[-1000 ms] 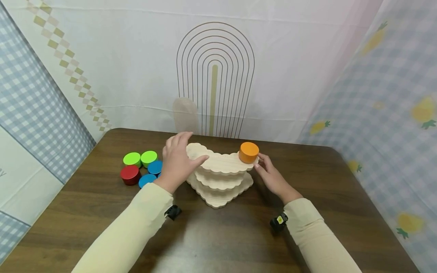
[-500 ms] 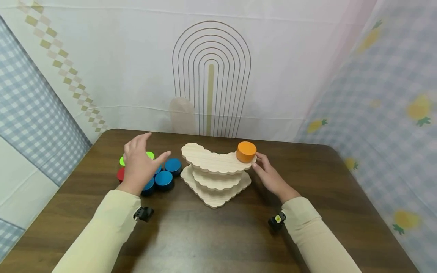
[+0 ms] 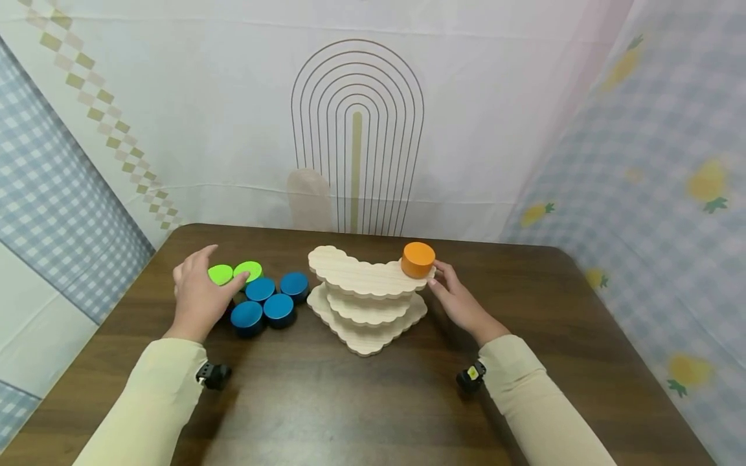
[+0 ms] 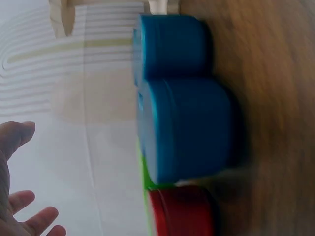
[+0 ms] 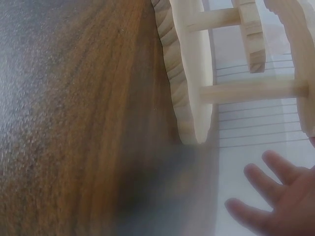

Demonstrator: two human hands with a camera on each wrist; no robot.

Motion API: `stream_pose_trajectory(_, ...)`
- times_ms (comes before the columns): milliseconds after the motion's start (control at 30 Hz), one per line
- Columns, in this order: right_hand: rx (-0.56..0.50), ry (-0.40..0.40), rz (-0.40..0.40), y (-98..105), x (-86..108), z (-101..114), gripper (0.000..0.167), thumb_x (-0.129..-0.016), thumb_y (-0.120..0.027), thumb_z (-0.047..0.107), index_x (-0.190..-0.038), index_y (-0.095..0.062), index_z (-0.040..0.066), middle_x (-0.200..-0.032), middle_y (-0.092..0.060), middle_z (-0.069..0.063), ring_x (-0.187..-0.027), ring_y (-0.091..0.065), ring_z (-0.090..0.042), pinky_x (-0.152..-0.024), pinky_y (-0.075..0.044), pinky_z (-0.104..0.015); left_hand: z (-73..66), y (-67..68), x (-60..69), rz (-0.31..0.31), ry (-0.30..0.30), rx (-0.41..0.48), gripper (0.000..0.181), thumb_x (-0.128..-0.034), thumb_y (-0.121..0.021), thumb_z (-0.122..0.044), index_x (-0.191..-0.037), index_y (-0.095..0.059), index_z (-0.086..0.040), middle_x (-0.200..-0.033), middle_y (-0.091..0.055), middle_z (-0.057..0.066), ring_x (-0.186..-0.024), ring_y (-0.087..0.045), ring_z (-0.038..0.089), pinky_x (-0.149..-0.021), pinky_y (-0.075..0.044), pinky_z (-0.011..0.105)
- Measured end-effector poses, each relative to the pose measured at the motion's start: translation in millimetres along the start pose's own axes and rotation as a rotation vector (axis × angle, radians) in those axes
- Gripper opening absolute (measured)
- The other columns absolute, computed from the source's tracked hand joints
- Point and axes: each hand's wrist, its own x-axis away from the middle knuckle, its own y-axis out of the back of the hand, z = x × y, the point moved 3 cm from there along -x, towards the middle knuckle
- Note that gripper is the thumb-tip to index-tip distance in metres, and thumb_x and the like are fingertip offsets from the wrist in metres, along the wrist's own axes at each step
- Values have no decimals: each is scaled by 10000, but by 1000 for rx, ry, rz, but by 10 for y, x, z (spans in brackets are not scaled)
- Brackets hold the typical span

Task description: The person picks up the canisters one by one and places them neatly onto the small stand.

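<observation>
My left hand [image 3: 199, 294] hovers over the left of the table, thumb and fingers spread apart with nothing between them. Below and beside it are two green cylinders [image 3: 248, 270] and several blue cylinders [image 3: 247, 316]. A red cylinder [image 4: 182, 211] shows in the left wrist view; in the head view the hand hides it. A pale wooden tiered stand [image 3: 364, 278] with scalloped boards stands mid-table. One orange cylinder [image 3: 418, 259] sits on the right end of its top board. At that end, my right hand [image 3: 463, 304] pinches the board's tip with thumb and index finger, its other fingers loose.
The dark wooden table [image 3: 326, 408] has its back edge close to a white curtain [image 3: 233, 97] with printed arches. A checked cloth with printed pineapples [image 3: 641, 194] hangs on the right. Round dowels [image 5: 251, 91] join the stand's boards.
My left hand has moved left from beside the stand's top board, across the blue cylinders, to the red and green ones. The right hand stays at the board's right end.
</observation>
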Motion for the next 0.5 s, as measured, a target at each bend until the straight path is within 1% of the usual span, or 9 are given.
stream_pose_trajectory(167,2,2,-7,0,-8,-4,606,-1038,-351,429,-1523,-153,124,-1490,-315,-252,-1365,-325,-432,-1090,-234,-615,144,23,1,1,14,12,749,-873,-702,-304,-1438,-345,32,-1428,-338,315,-1305,-212,502,-994,-209,654)
stream_pose_trajectory(367,5,-4,-6,0,-6,-2,604,-1038,-351,432,-1522,-154,130,-1490,-317,-247,-1363,-331,-428,-1088,-242,-612,294,56,7,7,14,3,773,-858,-724,-275,-1439,-333,50,-1419,-337,339,-1303,-217,514,-1029,-168,645)
stream_pose_trajectory(433,10,-8,-2,1,-3,8,614,-1036,-347,440,-1524,-144,128,-1492,-311,-248,-1365,-325,-431,-1086,-239,-618,344,75,19,19,33,-6,788,-859,-721,-294,-1447,-322,48,-1431,-322,342,-1305,-201,525,-1014,-168,668)
stream_pose_trajectory(500,10,-9,1,5,1,10,616,-1036,-346,440,-1525,-141,126,-1492,-311,-248,-1365,-325,-431,-1087,-238,-618,395,91,38,39,65,-19,807,-864,-711,-334,-1454,-309,42,-1439,-303,348,-1296,-187,536,-981,-181,694)
